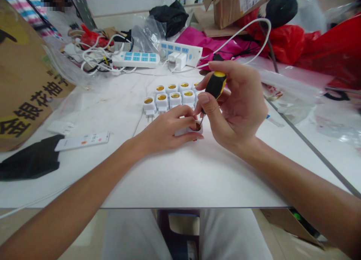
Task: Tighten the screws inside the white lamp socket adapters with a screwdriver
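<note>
My right hand (237, 102) grips a screwdriver (214, 86) with a black and yellow handle, tilted with its shaft pointing down. The tip reaches into the open end of a white plug-in lamp socket (199, 127) lying on the table. My left hand (172, 128) is closed around that socket and holds it against the tabletop, hiding most of its body. Just beyond my hands stand several like lamp sockets (175, 99) in two rows, their gold-coloured threaded openings facing up. Part of the rows is hidden behind my right hand.
Behind the rows lie white power strips (135, 59) and tangled white cables (97, 51). To the left are a brown paper bag (25, 87), a black bag (34, 158) and a white flat box (84, 140). Red plastic bags (324, 49) and clear bags (335, 113) fill the right side.
</note>
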`<action>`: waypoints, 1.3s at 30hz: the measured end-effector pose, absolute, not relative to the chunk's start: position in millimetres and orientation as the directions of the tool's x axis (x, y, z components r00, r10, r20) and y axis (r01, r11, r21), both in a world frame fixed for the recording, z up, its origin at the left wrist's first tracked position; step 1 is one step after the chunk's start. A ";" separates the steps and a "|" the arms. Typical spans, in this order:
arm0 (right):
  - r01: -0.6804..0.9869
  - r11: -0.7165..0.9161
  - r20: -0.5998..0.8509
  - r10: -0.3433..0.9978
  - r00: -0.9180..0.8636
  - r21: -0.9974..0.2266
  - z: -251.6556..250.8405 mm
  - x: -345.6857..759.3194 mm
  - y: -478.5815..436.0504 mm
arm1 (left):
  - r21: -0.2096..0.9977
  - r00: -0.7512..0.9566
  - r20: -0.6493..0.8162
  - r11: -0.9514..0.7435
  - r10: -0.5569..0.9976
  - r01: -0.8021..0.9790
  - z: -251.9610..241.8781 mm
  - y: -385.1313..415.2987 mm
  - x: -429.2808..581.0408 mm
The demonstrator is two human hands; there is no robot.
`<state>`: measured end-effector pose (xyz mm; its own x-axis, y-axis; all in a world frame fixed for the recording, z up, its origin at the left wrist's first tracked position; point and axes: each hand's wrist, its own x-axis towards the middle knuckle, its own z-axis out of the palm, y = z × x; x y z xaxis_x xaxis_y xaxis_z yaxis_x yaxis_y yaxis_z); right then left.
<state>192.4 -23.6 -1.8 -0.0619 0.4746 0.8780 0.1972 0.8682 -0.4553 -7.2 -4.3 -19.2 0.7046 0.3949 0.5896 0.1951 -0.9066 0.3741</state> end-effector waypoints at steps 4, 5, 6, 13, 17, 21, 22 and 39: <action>0.207 0.870 0.880 0.470 -0.068 -0.448 -3.3 193.2 -22.2 | 0.377 0.704 0.590 -0.906 0.395 0.193 -20.2 -4.9 -6.6; 0.207 0.867 0.877 0.475 -0.069 -0.453 -3.6 193.3 -22.3 | 0.383 0.703 0.589 -0.904 0.398 0.190 -20.3 -5.2 -6.5; 0.209 0.862 0.872 0.484 -0.070 -0.462 -3.8 193.5 -22.5 | 0.392 0.701 0.589 -0.901 0.403 0.189 -20.3 -5.6 -6.3; 0.091 0.846 0.843 0.532 -0.080 -0.525 -3.6 192.3 -25.0 | 0.381 0.704 0.563 -0.892 0.433 0.243 -21.2 -7.5 -6.8; 0.121 0.825 0.824 0.562 -0.076 -0.552 -6.5 193.8 -25.0 | 0.365 0.693 0.575 -0.895 0.435 0.258 -23.4 -6.8 -7.0; 0.201 0.822 0.826 0.556 -0.087 -0.532 -13.4 198.1 -21.8 | 0.299 0.660 0.642 -0.920 0.390 0.253 -23.3 -5.4 -6.7; 0.223 0.817 0.823 0.561 -0.090 -0.532 -14.8 199.3 -20.0 | 0.295 0.646 0.654 -0.919 0.394 0.262 -22.9 -5.3 -6.6; 0.503 0.799 0.887 0.445 -0.122 -0.331 -11.1 198.1 18.5 | 0.390 0.547 0.621 -0.826 0.562 0.406 -29.2 -7.5 -5.8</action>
